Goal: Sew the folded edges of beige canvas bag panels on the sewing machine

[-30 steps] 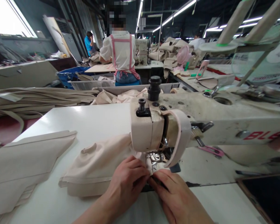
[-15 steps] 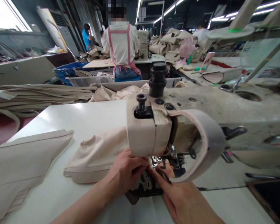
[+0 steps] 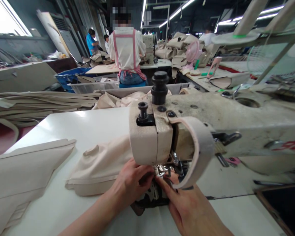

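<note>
Indoors, a white glossy tabletop [image 3: 93, 126].

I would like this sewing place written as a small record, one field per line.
left hand: fingertips by the metal foot; grip unclear
right hand: close to left hand, partly behind the curved strap
machine: sewing machine, worn
cloth: beige piece left of machine; flat pieces further left
ahead: person, back turned

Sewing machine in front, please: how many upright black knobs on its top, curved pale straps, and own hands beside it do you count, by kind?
Upright black knobs: 2 (tall knob, short knob)
Curved pale strap: 1
Hands: 2 (left hand, right hand)
Total: 5
</note>
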